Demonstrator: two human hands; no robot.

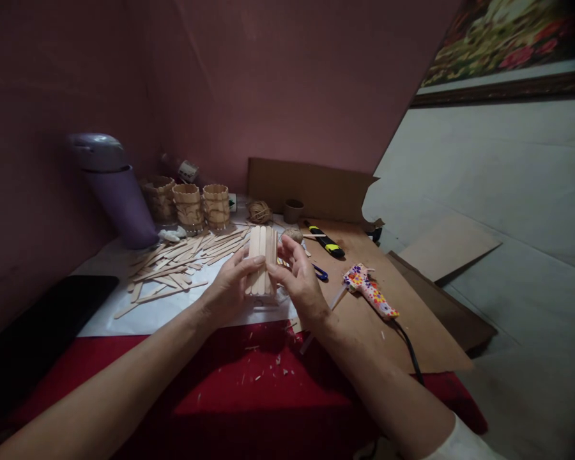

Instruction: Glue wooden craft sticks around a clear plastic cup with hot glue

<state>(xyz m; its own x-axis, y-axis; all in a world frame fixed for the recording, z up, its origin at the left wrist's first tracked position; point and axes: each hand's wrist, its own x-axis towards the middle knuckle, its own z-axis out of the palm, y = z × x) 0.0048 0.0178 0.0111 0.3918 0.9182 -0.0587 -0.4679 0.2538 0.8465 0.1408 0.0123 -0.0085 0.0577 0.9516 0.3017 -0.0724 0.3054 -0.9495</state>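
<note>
Both my hands hold an upright cup clad in pale wooden craft sticks [262, 259] over the white paper. My left hand [230, 287] grips its left side, thumb pressed on the sticks. My right hand [299, 281] wraps the right side, fingers curled round it. Loose craft sticks [182, 262] lie scattered to the left on the white paper [172, 313]. A floral-patterned glue gun [370, 292] rests on the brown cardboard [402, 319] just right of my right hand, its black cord trailing toward me.
Three stick-clad cups [189, 206] stand at the back beside a purple flask [117, 191]. A twine ball [259, 211], a small brown roll [293, 210], a yellow-black cutter [326, 241] and blue scissors [320, 273] lie nearby. A black slab [43, 326] sits left on the red cloth [230, 390].
</note>
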